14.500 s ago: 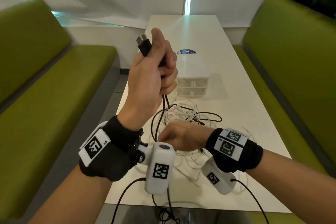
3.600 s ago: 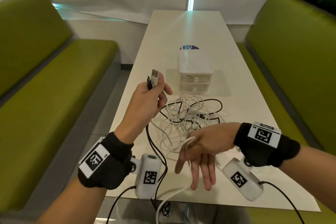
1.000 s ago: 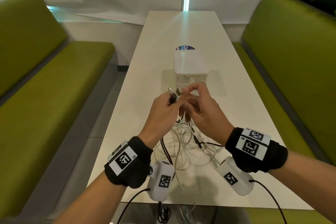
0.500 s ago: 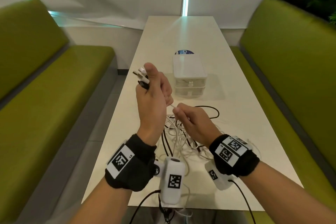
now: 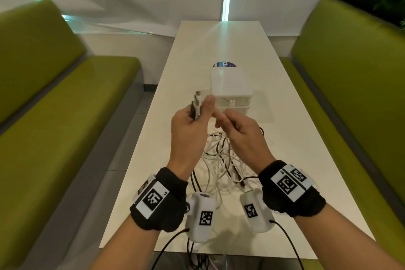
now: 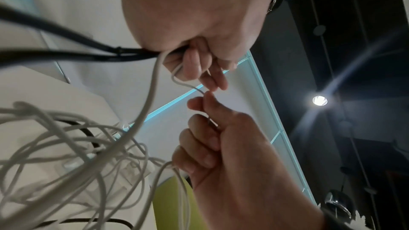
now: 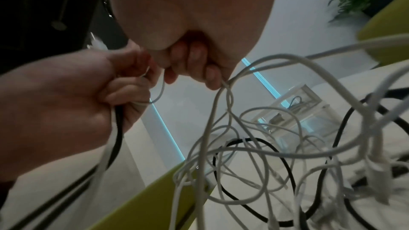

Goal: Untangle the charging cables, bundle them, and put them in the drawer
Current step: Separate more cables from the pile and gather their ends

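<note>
Cables point(image 5: 221, 158) lie in a loose white-and-black tangle on the pale surface point(image 5: 291, 160), directly below both raised hands and just in front of the small white drawer unit point(image 5: 230, 89). The left hand point(image 5: 189, 136) is closed round a gathered bunch of plug ends point(image 5: 196, 105) — white and dark connectors stick up beside the thumb, while their cords hang down from the fist toward the pile. In the left wrist view, a thin white cable point(image 6: 183, 81) runs from those curled fingers across to the right hand point(image 5: 241, 136), which pinches it between thumb and forefinger, the other fingers folded in. The two hands are close together, nearly touching. Green benches point(image 5: 65, 116) flank the surface on both sides — a round blue label point(image 5: 223, 64) peeks out behind the drawer unit.
</note>
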